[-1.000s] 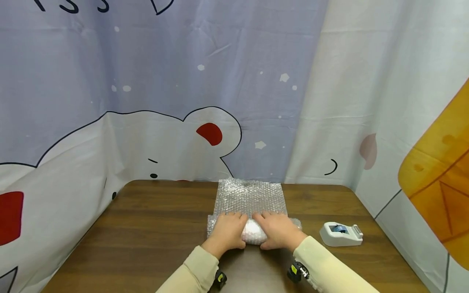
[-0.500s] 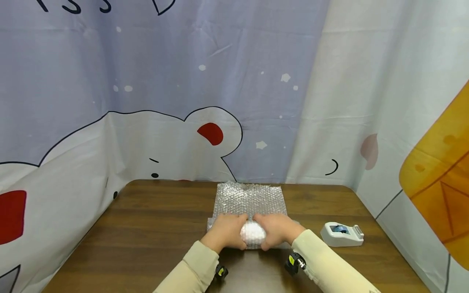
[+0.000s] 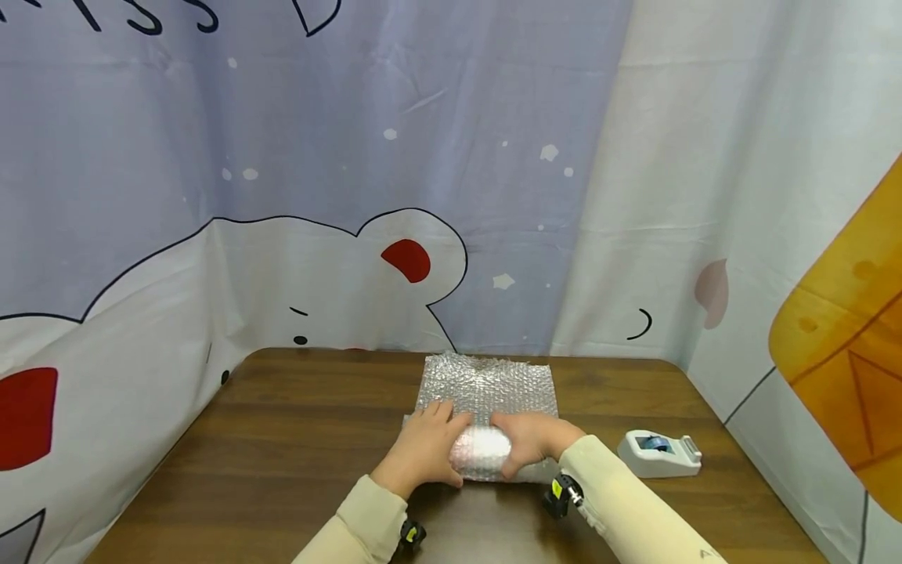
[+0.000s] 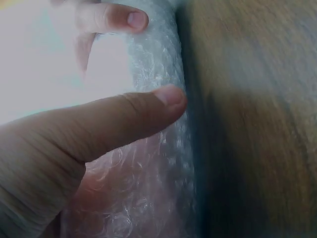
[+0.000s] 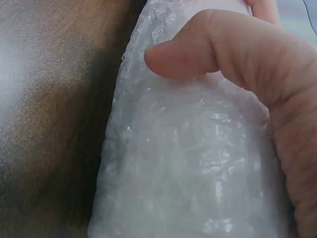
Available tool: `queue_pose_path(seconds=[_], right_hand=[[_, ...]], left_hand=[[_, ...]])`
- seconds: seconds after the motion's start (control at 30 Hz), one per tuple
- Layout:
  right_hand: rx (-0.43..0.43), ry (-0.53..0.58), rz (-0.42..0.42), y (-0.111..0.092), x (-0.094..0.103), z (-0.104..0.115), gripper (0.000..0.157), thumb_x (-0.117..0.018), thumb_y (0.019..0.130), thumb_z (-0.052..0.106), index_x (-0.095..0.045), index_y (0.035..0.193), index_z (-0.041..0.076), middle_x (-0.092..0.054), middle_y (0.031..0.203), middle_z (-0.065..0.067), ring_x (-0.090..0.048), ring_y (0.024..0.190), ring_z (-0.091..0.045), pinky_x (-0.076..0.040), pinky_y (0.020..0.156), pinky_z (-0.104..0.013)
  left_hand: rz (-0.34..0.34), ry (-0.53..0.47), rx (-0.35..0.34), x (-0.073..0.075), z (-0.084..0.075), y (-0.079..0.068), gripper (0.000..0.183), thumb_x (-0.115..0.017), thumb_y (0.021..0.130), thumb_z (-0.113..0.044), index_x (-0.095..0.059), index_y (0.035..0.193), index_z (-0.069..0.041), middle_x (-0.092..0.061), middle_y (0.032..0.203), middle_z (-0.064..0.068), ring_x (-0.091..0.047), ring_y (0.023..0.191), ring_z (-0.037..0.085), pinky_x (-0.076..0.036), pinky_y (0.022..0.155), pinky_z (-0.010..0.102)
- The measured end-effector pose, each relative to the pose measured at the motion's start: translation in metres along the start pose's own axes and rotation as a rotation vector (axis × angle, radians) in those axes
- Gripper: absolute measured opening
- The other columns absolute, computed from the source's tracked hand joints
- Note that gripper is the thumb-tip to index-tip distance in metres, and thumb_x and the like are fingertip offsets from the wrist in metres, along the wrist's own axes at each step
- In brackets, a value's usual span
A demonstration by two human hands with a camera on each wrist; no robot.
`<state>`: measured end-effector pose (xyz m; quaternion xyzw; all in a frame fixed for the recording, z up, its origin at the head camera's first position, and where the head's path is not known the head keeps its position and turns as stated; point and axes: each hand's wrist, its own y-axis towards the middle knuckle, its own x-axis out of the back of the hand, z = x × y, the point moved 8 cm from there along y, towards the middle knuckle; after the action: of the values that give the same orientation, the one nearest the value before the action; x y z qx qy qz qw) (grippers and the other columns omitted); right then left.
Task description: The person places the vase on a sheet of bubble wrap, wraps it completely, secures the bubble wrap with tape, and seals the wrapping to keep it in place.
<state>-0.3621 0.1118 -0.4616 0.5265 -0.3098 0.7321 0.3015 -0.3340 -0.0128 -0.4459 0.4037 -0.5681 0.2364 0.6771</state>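
Note:
A roll of clear bubble wrap [image 3: 482, 453] lies crosswise on the table, wound around something pale and pinkish that the layers blur. Its flat loose sheet [image 3: 486, 384] stretches away toward the back edge. My left hand [image 3: 423, 446] spans the roll's left part, fingers over the far side and thumb [image 4: 143, 111] across the top to the near side. On the right part, my right hand [image 3: 532, 440] grips the roll, its bent thumb [image 5: 183, 59] pressing on the wrap. The fingers beneath and behind the roll are mostly hidden.
To the right on the brown wooden table [image 3: 296, 439] stands a white tape dispenser [image 3: 659, 453] with a blue roll of tape. A printed curtain [image 3: 338, 141] hangs close behind the table and along its sides.
My left hand has shifted a little to the left, its fingers reaching farther forward and spread more. The right hand stays on the roll. The camera view has shifted slightly.

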Motion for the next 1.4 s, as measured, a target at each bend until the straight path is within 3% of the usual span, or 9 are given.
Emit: queue_pose_path(seconds=[0.1,0.3,0.63,0.87,1.1,1.27,1.4], right_hand=[[0.012,-0.005,-0.014,-0.001,0.0,0.001,0.06,-0.076,0.05,0.036,-0.048,0.101,0.021,-0.052,0.077,0.012,-0.051,0.065,-0.009,-0.042,0.058,-0.027],[0.067,-0.109,-0.124,-0.006,0.007,0.008,0.059,-0.076,0.05,0.041,-0.052,0.1,0.021,-0.049,0.085,0.011,-0.049,0.068,-0.008,-0.042,0.057,-0.027],[0.12,-0.301,-0.339,-0.029,0.022,0.023,0.075,-0.075,0.054,0.049,-0.054,0.118,0.016,-0.055,0.105,0.003,-0.054,0.091,-0.016,-0.046,0.075,-0.039],[0.064,-0.377,-0.335,-0.035,0.016,0.015,0.095,-0.08,0.049,0.053,-0.045,0.131,0.022,-0.055,0.111,-0.001,-0.055,0.095,-0.024,-0.045,0.076,-0.046],[0.13,-0.404,-0.39,-0.036,0.015,0.012,0.089,-0.079,0.049,0.045,-0.047,0.129,0.021,-0.057,0.104,0.0,-0.056,0.085,-0.021,-0.048,0.07,-0.04],[0.132,-0.376,-0.358,-0.031,0.012,0.007,0.085,-0.077,0.05,0.043,-0.048,0.127,0.021,-0.058,0.105,0.001,-0.057,0.084,-0.02,-0.048,0.068,-0.038],[0.119,-0.311,-0.315,-0.027,0.012,0.003,0.083,-0.078,0.048,0.041,-0.05,0.124,0.023,-0.059,0.103,0.005,-0.056,0.078,-0.016,-0.047,0.064,-0.035]], left_hand=[[-0.014,0.005,-0.02,-0.001,0.001,0.0,0.085,-0.081,0.046,-0.057,-0.051,0.12,-0.027,-0.049,0.106,-0.001,-0.045,0.102,0.022,-0.042,0.083,0.046],[-0.048,0.031,-0.046,-0.005,0.003,0.003,0.073,-0.079,0.051,-0.053,-0.054,0.115,-0.028,-0.051,0.103,-0.005,-0.047,0.095,0.017,-0.046,0.073,0.042],[0.006,-0.001,-0.031,-0.013,0.011,0.011,0.07,-0.072,0.051,-0.058,-0.059,0.113,-0.028,-0.057,0.1,-0.006,-0.053,0.085,0.019,-0.045,0.065,0.038],[0.059,-0.064,-0.026,-0.013,0.016,0.016,0.066,-0.071,0.051,-0.057,-0.06,0.111,-0.031,-0.06,0.101,-0.007,-0.055,0.08,0.02,-0.044,0.064,0.037],[0.096,-0.091,0.0,-0.011,0.019,0.019,0.065,-0.072,0.05,-0.054,-0.06,0.108,-0.029,-0.059,0.093,-0.009,-0.055,0.074,0.018,-0.043,0.061,0.036],[0.115,-0.075,0.064,-0.01,0.024,0.015,0.08,-0.07,0.053,-0.063,-0.054,0.121,-0.024,-0.062,0.105,-0.005,-0.059,0.088,0.021,-0.045,0.072,0.043],[0.099,-0.017,0.068,-0.004,0.022,0.007,0.088,-0.066,0.056,-0.07,-0.05,0.129,-0.023,-0.059,0.118,0.001,-0.055,0.102,0.028,-0.038,0.084,0.051]])
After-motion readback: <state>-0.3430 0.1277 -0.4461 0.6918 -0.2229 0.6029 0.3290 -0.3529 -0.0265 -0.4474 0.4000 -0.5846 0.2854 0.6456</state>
